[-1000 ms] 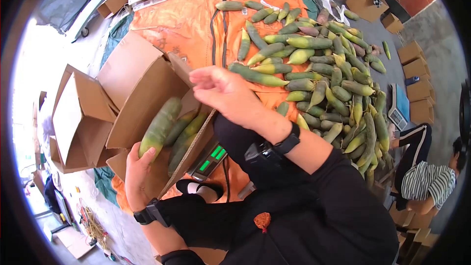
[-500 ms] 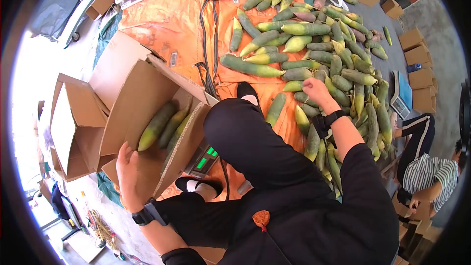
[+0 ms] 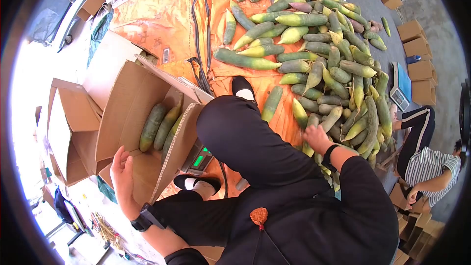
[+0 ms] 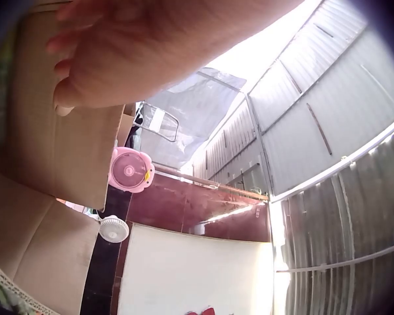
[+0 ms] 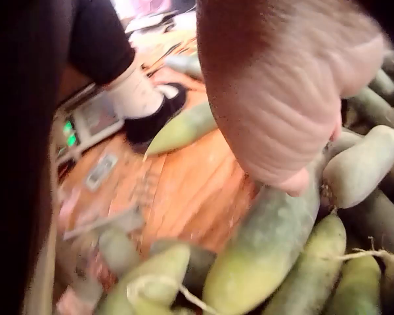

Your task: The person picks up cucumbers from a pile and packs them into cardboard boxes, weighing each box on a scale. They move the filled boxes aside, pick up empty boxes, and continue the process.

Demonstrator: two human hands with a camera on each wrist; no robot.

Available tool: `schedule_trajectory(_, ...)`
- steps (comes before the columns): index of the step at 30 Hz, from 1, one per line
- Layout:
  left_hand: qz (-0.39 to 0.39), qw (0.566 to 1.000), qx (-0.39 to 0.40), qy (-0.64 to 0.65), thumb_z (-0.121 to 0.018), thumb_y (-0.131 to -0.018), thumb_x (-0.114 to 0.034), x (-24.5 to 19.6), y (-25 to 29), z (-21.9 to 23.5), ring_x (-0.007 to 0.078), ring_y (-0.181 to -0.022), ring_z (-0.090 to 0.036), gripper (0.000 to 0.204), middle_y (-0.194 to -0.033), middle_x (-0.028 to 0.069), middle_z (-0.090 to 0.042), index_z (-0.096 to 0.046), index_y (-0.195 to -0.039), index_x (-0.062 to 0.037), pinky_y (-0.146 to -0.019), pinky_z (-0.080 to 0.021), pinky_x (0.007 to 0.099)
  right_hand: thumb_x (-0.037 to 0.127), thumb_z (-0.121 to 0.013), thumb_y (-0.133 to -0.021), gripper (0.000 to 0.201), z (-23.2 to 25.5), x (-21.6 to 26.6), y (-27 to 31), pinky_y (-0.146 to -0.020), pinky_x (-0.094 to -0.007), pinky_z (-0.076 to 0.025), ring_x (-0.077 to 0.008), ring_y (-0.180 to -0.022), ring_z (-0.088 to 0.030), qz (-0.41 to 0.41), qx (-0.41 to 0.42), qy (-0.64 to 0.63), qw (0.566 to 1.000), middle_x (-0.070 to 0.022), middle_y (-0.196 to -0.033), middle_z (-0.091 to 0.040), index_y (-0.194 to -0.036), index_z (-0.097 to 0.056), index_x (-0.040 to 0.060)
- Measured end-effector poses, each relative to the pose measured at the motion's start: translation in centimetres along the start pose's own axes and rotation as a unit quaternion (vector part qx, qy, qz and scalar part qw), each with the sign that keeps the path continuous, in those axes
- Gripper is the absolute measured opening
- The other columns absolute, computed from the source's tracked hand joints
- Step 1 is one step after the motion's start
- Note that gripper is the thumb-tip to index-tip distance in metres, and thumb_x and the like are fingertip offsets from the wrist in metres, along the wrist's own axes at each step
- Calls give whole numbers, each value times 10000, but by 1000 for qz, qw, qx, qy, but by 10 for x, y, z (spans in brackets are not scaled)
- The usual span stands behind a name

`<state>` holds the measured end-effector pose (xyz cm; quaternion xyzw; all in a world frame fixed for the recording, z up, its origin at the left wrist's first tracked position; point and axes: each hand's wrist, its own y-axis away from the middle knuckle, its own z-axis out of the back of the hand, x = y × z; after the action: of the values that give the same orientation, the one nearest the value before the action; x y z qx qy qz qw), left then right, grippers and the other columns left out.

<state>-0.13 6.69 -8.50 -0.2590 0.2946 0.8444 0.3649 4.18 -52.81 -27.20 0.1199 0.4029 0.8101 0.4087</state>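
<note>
My left hand is at the near side of the cardboard box, fingers loosely bent and holding nothing. Inside that box lie three green radishes, side by side. My right hand is at the near edge of a big pile of green radishes. In the right wrist view it grips the upper end of one thick green radish, dark green above and yellowish below. Most of its fingers are hidden behind the palm there. A paler radish lies beside that hand.
A scale with a lit green display stands beside the box. One loose radish lies on the orange sheet between my foot and the pile. Another open box stands at left. A person in a striped shirt sits at right.
My left hand has let go of the radish now lying in the box. My right hand has moved from above the box across to the pile, then nearer to me, onto a radish.
</note>
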Motion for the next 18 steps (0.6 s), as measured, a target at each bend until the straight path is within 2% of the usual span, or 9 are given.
schedule_trajectory(1,-8,1000,10,9,-579,-888,-95,3,-1,-2,186,-1020,-588,414,-1146,158,-619,-519,-1294,-36,-880,-460,304,183,-557,-840,205,-9,5,4,-971,-516,-391,-249,-1235,-474,2,-3,2,1000,-87,-1215,-595,-1022,-636,132)
schedule_trajectory(3,-10,1000,1,17,-587,-884,-90,8,-2,-1,187,-1015,-595,422,-1145,163,-618,-516,-1296,-35,-877,-465,303,202,-548,-834,256,-33,9,1,-1035,-581,-263,-233,-1313,-356,101,-63,95,988,-68,-1288,-534,-1066,-640,144)
schedule_trajectory(7,-60,998,11,32,-625,-856,-82,-4,7,-4,199,-963,-628,432,-1135,157,-629,-537,-1278,-43,-837,-495,308,235,-507,-876,307,-86,16,-28,-1048,-655,-215,-254,-1276,-400,133,-88,165,973,-17,-1222,-581,-1137,-649,160)
schedule_trajectory(8,-65,998,9,24,-628,-853,-83,-7,9,-3,202,-947,-632,429,-1129,152,-634,-543,-1271,-46,-827,-501,315,235,-507,-876,307,-87,21,-33,-1048,-655,-215,-254,-1276,-400,147,-100,174,969,-17,-1222,-581,-1137,-649,160)
schedule_trajectory(10,-63,998,-2,30,-631,-850,-85,-7,8,-4,204,-927,-636,427,-1113,151,-640,-547,-1266,-46,-815,-506,318,238,-501,-885,295,-87,20,-39,-1035,-682,-208,-248,-1240,-420,120,-37,259,958,3,-1202,-579,-1128,-663,195)
schedule_trajectory(12,-62,997,-4,38,-635,-847,-87,-7,9,-4,207,-907,-640,425,-1098,150,-646,-551,-1261,-46,-804,-512,322,237,-512,-880,294,-91,17,-43,-1028,-683,-215,-246,-1216,-433,139,-52,297,943,10,-1187,-574,-1134,-656,208)
schedule_trajectory(14,-87,996,-3,8,-639,-842,-93,-11,10,-2,210,-882,-640,432,-1081,161,-650,-547,-1261,-41,-795,-515,323,237,-523,-874,295,-77,18,-46,-1021,-683,-223,-245,-1192,-445,157,-64,328,930,18,-1171,-570,-1140,-650,220)
schedule_trajectory(15,-69,997,3,17,-617,-854,-60,-16,12,0,193,-947,-633,412,-1090,153,-644,-548,-1259,-43,-820,-502,296,241,-545,-862,305,-67,16,-42,-1015,-670,-241,-241,-1177,-453,148,-61,316,935,15,-1169,-560,-1152,-636,219)
schedule_trajectory(18,-81,997,-8,3,-621,-853,-63,-13,11,1,197,-946,-637,407,-1091,157,-644,-551,-1253,-39,-813,-508,304,285,-667,-775,384,5,11,-26,-985,-606,-316,-218,-1142,-476,134,-34,251,958,-2,-1156,-537,-1145,-594,214)
